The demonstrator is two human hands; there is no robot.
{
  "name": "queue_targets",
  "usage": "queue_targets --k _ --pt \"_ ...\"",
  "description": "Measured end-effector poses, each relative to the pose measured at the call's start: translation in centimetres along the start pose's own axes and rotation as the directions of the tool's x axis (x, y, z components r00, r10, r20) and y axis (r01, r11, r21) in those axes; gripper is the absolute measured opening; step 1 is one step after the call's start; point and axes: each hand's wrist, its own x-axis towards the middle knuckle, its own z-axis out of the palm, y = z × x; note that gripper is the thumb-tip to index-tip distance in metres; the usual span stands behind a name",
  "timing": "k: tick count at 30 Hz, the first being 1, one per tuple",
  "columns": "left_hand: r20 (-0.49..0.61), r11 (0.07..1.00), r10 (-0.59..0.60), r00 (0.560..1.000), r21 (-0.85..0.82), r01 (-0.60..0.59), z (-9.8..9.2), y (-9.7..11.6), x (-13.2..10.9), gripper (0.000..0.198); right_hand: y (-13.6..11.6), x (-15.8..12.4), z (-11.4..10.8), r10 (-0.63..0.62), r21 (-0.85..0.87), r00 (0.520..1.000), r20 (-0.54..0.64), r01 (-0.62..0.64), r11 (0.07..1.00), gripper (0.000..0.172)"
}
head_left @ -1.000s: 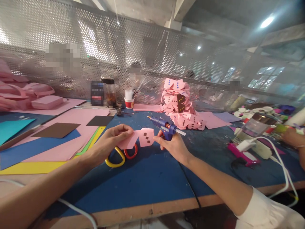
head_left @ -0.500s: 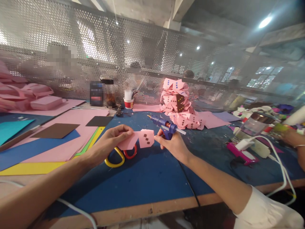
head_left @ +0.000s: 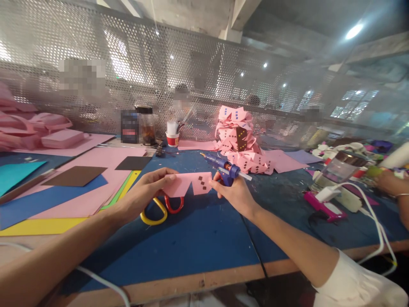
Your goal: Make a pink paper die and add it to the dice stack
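Observation:
My left hand (head_left: 158,182) pinches the left end of a pink paper piece (head_left: 179,186), which has a V-shaped notch in its lower edge and dark squares near its right end. In my right hand (head_left: 234,194) is a blue hot glue gun (head_left: 223,167), its nozzle pointing up and left. The right thumb and fingertips are at the paper's right edge; whether they grip it is hard to tell. Below the paper, on the blue table surface (head_left: 191,238), lie scissors with one yellow handle loop (head_left: 154,222) and one red loop (head_left: 174,210).
Pink dotted paper pieces (head_left: 238,140) are heaped at the back. Coloured sheets (head_left: 79,200) lie left; a jar (head_left: 147,128) and red-white cup (head_left: 172,138) stand behind. To the right are a clear container (head_left: 343,168), a pink device (head_left: 324,206) with white cables, and another person's hand (head_left: 391,183).
The pink paper has flattened out and its dotted end has shifted slightly right. My right hand, with the glue gun, has moved a little to the right.

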Motion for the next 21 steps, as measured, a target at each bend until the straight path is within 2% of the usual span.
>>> queue_targets --k 13,19,21 --pt "-0.042 1.0 0.023 0.999 -0.003 -0.023 -0.8 0.3 0.4 0.029 0.3 0.4 -1.0 -0.036 -0.025 0.998 -0.047 0.035 0.999 0.026" --pt "-0.054 0.999 0.04 0.998 -0.018 -0.041 -1.2 -0.2 0.8 0.028 -0.3 -0.2 -1.0 -0.047 -0.084 0.991 -0.122 0.037 0.996 0.031" --pt "-0.065 0.999 0.041 0.997 -0.008 -0.042 -1.4 -0.4 0.9 0.028 -0.7 -0.8 -0.8 -0.045 -0.088 0.995 -0.09 0.037 0.995 0.031"
